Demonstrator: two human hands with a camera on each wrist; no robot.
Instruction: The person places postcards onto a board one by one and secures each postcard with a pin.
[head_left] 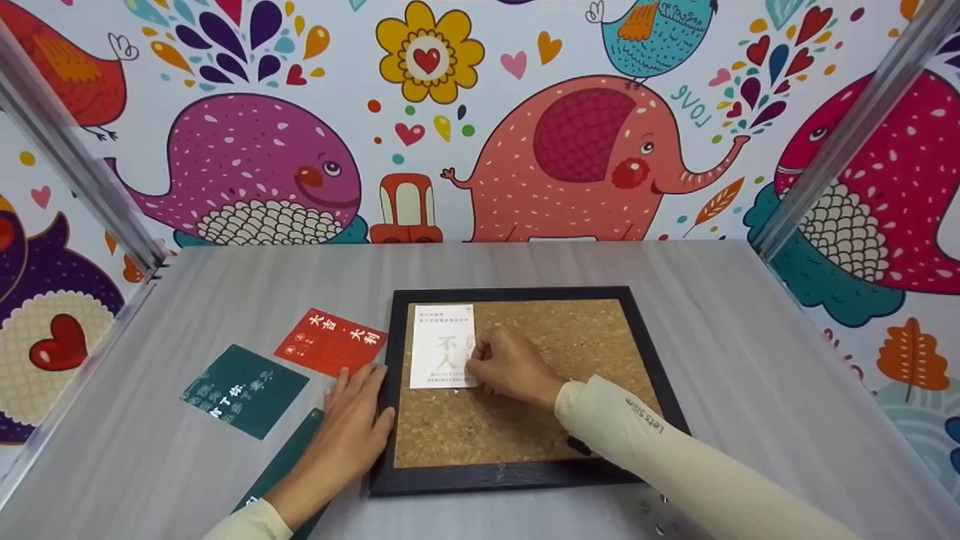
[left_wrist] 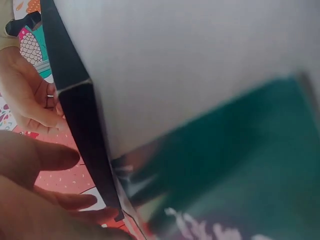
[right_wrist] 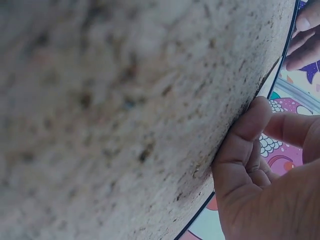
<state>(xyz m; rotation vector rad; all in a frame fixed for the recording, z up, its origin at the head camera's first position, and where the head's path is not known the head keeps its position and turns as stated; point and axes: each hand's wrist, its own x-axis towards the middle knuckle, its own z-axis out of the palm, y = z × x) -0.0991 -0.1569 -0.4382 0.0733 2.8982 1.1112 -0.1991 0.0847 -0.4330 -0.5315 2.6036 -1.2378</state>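
Observation:
A white card (head_left: 442,349) printed with characters lies on the upper left of a black-framed cork board (head_left: 555,420). My right hand (head_left: 514,367) is over the board, its fingers curled, thumb and forefinger pinching at the card's right edge. Whether something small is also between those fingertips is hidden. Beside the frame's left edge, my left hand (head_left: 349,427) rests with its fingers extended, the fingertips near the frame and a red card (head_left: 330,341). In the left wrist view, a dark green card (left_wrist: 240,165) lies below that hand.
A green card (head_left: 244,390) lies left of the red one, and another green card (head_left: 289,450) is partly under my left forearm. Small shiny bits (head_left: 660,529) sit near the table's front. A patterned wall (head_left: 420,135) stands behind.

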